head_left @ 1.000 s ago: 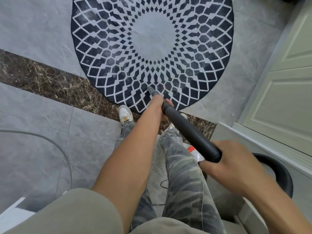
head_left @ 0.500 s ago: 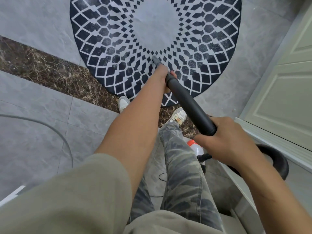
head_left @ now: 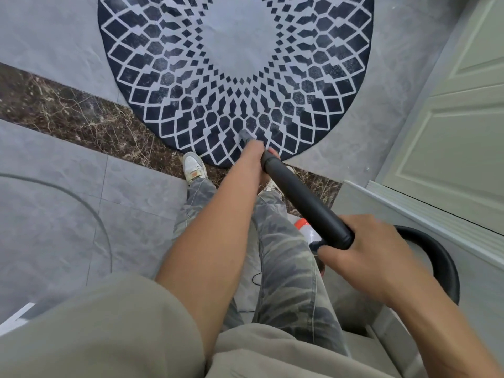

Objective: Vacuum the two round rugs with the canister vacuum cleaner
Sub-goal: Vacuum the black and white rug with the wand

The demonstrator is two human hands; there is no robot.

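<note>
Tile floor (head_left: 54, 45), door (head_left: 463, 159) right, cable (head_left: 110, 255) left; left hand (head_left: 253, 154), right hand (head_left: 373, 255) grasp wand (head_left: 302, 203) on rug (head_left: 163, 77).

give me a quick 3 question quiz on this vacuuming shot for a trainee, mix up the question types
1. True or false: the nozzle is on the pale centre of the round rug.
2. The right hand grips: A) the near end of the black wand B) the door C) a shoe.
3. Fill in: the left hand grips the black wand just behind the ____.

Key
1. False: it is on the dark patterned band near the round rug's near edge.
2. A
3. nozzle
</note>
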